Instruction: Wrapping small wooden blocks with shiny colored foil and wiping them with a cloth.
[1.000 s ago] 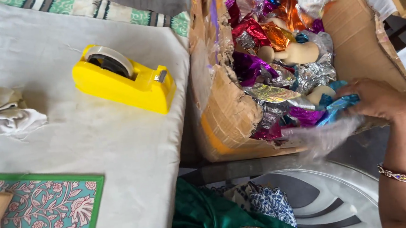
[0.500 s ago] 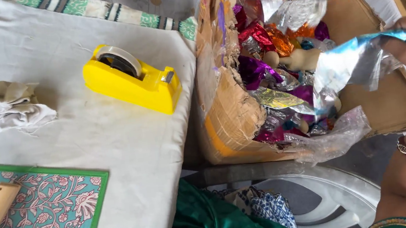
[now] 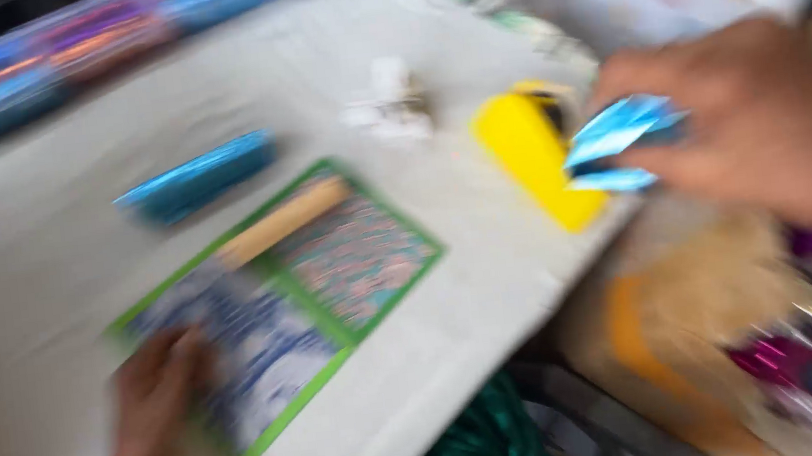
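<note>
Foil, shiny and light blue, is what the right hand (image 3: pixel 768 130) carries: a crumpled, folded piece of blue foil wrapper (image 3: pixel 618 140) pinched between the fingertips, which are closed on its right end. The wrapper sits in the air above the table edge, just right of the yellow tape dispenser (image 3: pixel 532 159) and overlapping it in the view. Its long axis runs roughly left to right, with the free pointed end toward the dispenser and slightly upward; creased facets catch the light. The whole view is motion-blurred, so finer detail is lost. The dispenser is smooth hard plastic, a blocky wedge shape, standing on the white tablecloth (image 3: pixel 47 256), which looks matte and soft. The left hand (image 3: pixel 148 406) lies flat at the lower left, fingers extended and loosely spread, pressing the near corner of a green-bordered patterned sheet (image 3: pixel 282 291); this rectangular sheet carries a dense print of blue, white and reddish tones and lies diagonally across the cloth. A tan cardboard tube (image 3: pixel 285 221) rests across the sheet's far edge, its axis running from lower left to upper right. Beyond it a glossy blue foil roll (image 3: pixel 200 177) lies on the cloth, roughly parallel to the tube. Small crumpled white paper (image 3: pixel 392 109) sits near the dispenser. At lower right a brown cardboard box (image 3: pixel 698 328) holds metallic wrappers in purple and silver (image 3: pixel 792 358).
</note>
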